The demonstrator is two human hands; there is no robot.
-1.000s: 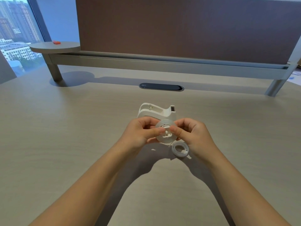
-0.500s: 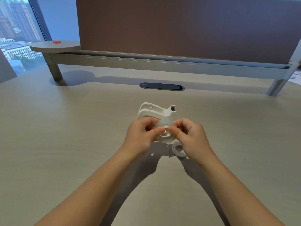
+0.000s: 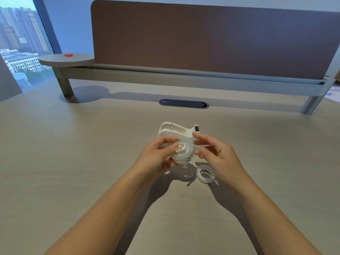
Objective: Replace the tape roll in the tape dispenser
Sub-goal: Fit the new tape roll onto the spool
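A clear tape roll (image 3: 183, 152) with a white hub in its centre is held just above the desk by my left hand (image 3: 158, 156), thumb and fingers around its left rim. My right hand (image 3: 218, 157) sits to the right of the roll with fingers spread; a thin strip of tape seems to run from the roll to its fingertips. The white tape dispenser (image 3: 177, 131) stands on the desk right behind both hands, its roll bay facing up. A small empty white core ring (image 3: 205, 174) lies flat on the desk below my right hand.
The pale wood desk (image 3: 73, 162) stretches wide on all sides. A dark cable slot (image 3: 184, 103) lies behind the dispenser. Further back a metal rail carries a brown divider panel (image 3: 211, 37), with a round side shelf (image 3: 66, 59) at the left.
My right hand has come off the roll's face and opened to the right. My left hand now holds the roll alone, tilted so the hub faces up.
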